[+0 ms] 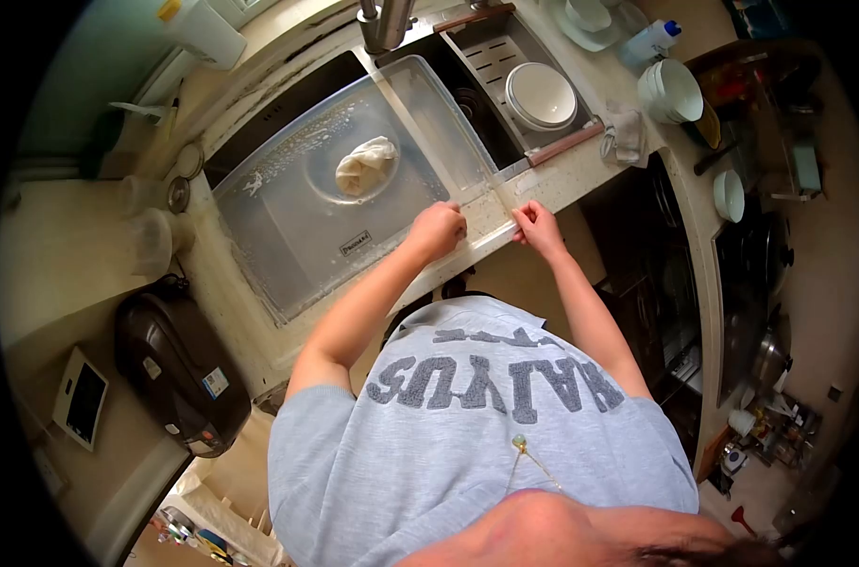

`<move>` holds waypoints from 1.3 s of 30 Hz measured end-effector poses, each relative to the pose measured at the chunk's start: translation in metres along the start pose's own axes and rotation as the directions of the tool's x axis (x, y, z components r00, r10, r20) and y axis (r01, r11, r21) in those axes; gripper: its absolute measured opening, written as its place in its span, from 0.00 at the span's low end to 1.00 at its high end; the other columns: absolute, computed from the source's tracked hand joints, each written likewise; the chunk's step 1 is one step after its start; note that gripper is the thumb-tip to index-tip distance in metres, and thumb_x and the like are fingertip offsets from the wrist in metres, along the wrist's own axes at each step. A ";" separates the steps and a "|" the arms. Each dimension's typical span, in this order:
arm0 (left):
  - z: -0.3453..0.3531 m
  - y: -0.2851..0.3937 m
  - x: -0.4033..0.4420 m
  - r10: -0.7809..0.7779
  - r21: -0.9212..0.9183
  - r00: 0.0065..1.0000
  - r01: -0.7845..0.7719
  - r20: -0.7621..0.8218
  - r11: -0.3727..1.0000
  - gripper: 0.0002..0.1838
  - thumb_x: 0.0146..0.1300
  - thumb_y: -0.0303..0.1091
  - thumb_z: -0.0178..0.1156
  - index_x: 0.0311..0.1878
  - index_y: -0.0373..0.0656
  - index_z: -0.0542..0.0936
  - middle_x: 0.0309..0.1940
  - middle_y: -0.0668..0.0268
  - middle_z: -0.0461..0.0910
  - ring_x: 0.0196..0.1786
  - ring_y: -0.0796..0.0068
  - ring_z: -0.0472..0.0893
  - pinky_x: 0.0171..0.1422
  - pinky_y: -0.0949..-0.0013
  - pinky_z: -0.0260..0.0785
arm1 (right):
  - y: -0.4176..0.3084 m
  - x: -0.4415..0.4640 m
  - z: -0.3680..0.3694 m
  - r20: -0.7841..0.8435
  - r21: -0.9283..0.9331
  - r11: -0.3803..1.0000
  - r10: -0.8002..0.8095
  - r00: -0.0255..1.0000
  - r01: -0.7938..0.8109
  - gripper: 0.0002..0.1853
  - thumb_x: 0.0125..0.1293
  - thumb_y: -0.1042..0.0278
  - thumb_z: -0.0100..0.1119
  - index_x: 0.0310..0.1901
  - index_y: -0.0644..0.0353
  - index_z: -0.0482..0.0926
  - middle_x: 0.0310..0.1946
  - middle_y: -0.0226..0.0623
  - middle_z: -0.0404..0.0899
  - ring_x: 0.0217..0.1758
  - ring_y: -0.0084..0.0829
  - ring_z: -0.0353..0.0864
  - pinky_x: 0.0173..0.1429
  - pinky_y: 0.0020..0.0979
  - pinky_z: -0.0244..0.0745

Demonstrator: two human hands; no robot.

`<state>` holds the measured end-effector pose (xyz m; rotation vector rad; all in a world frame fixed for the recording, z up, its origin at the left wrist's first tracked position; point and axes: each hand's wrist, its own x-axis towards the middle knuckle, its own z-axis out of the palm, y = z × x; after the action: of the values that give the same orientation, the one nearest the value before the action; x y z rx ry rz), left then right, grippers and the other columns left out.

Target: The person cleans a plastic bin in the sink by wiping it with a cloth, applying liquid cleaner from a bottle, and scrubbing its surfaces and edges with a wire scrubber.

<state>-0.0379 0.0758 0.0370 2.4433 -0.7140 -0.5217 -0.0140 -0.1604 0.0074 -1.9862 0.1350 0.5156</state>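
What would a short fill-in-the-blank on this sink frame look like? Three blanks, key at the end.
1. Of the left hand and the right hand, the ____ one is nearer the crumpled cloth.
2. Large dark letters run across the front of the person's ____.
3. Near the stacked bowls stands a bottle with a ____ cap.

Missing words: left; shirt; blue.

Cream cloth (366, 166), greyish plastic lid (288, 222), white bowls (670, 92)
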 end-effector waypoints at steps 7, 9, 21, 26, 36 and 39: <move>0.004 0.019 -0.007 -0.526 -0.783 0.740 -0.002 -0.420 0.622 0.19 0.62 0.38 0.58 0.54 0.38 0.75 0.46 0.57 0.74 0.50 0.66 0.75 0.54 0.68 0.66 | -0.109 -0.029 0.040 -0.023 -0.344 0.892 -0.321 0.947 0.294 0.21 0.63 0.52 0.55 0.50 0.59 0.75 0.44 0.45 0.71 0.44 0.41 0.74 0.48 0.37 0.71; 0.018 0.010 -0.009 -0.587 -0.914 0.718 -0.177 -0.374 0.366 0.20 0.63 0.35 0.56 0.57 0.38 0.72 0.50 0.55 0.72 0.51 0.61 0.74 0.56 0.67 0.66 | -0.110 -0.026 0.067 0.073 -0.204 0.915 -0.340 0.938 0.347 0.22 0.63 0.54 0.56 0.52 0.62 0.73 0.47 0.46 0.70 0.44 0.40 0.74 0.52 0.35 0.70; 0.026 -0.019 -0.108 -0.292 -0.056 0.745 0.324 -0.600 0.944 0.27 0.58 0.39 0.59 0.60 0.44 0.69 0.64 0.59 0.63 0.66 0.60 0.61 0.69 0.56 0.52 | -0.097 -0.049 0.112 0.251 -0.741 0.432 -0.532 0.809 0.514 0.26 0.56 0.66 0.60 0.57 0.57 0.69 0.55 0.37 0.68 0.59 0.37 0.65 0.60 0.40 0.59; 0.038 -0.023 -0.121 -0.368 -0.140 0.769 0.348 -0.522 0.927 0.28 0.58 0.41 0.58 0.62 0.47 0.68 0.66 0.64 0.60 0.68 0.63 0.59 0.71 0.56 0.47 | -0.073 -0.039 0.082 0.080 -0.894 0.351 -0.485 0.871 0.278 0.23 0.56 0.72 0.58 0.55 0.62 0.70 0.52 0.38 0.70 0.53 0.41 0.68 0.54 0.40 0.66; 0.026 -0.025 -0.124 -0.429 -0.200 0.774 0.380 -0.466 0.903 0.28 0.55 0.39 0.60 0.62 0.50 0.69 0.66 0.67 0.61 0.68 0.64 0.60 0.70 0.56 0.50 | -0.136 0.143 0.133 0.001 -0.938 0.259 -0.662 0.750 0.230 0.07 0.51 0.77 0.53 0.35 0.62 0.73 0.35 0.40 0.74 0.41 0.39 0.72 0.44 0.33 0.71; 0.029 -0.031 -0.130 -0.405 -0.218 0.766 0.342 -0.499 0.914 0.28 0.55 0.38 0.60 0.61 0.47 0.69 0.66 0.64 0.61 0.68 0.62 0.60 0.70 0.57 0.50 | -0.151 0.154 0.140 -0.020 -0.940 0.264 -0.675 0.738 0.217 0.04 0.53 0.75 0.53 0.31 0.59 0.71 0.34 0.38 0.74 0.40 0.38 0.72 0.42 0.33 0.71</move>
<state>-0.1429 0.1624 0.0234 2.4511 0.0464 0.0048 0.1310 0.0517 0.0165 -3.0375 -0.6291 -0.4200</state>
